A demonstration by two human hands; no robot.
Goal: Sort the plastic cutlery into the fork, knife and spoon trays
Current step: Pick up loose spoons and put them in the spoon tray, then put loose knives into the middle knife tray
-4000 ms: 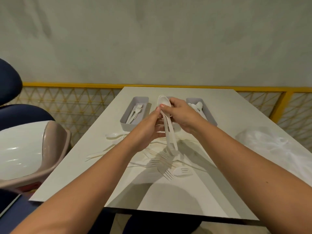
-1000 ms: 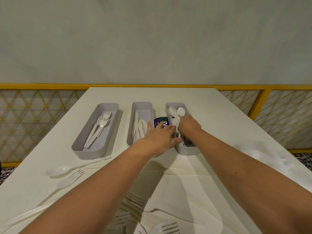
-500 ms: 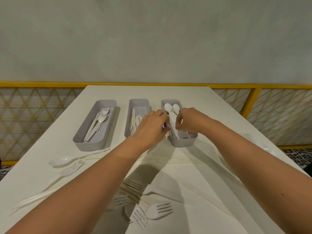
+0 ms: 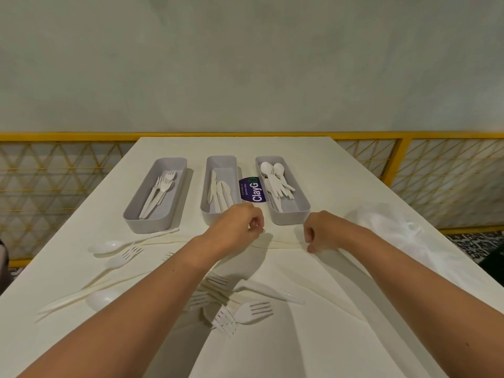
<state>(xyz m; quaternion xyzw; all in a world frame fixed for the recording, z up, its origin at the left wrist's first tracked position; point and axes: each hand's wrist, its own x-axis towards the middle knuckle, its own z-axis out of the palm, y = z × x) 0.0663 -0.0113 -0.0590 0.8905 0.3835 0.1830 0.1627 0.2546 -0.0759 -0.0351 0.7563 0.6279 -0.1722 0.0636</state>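
Worktop (image 4: 341, 186): white, its far edge against a yellow rail (image 4: 81, 136), and I see bare room on the far strip behind the trays.
Fork tray (image 4: 141, 222): left of the three grey trays, set at a slight angle, several forks lying lengthwise in it.
Knife tray (image 4: 221, 160): middle one, knives lying along its length.
Spoon tray (image 4: 297, 199): right one, spoons with bowls toward the far end.
Sticker (image 4: 252, 190): purple label flat on the worktop in the gap between the knife tray and the spoon tray.
Left hand (image 4: 237, 226): I have it just in front of the knife tray's near edge, fingers curled in loosely, nothing in it that I can see.
Right hand (image 4: 323, 230): near the spoon tray's near right corner, fingers curled under, apparently empty, a fingertip down close to the worktop.
Loose cutlery: one spoon (image 4: 109, 245) and one fork (image 4: 120, 259) lie near the left edge below the fork tray; a cluster of forks (image 4: 240, 315) sits between my forearms.
Plastic bag (image 4: 387, 222): clear, crumpled, near the right edge.
Open room: bare worktop between my two hands and along the near right side.
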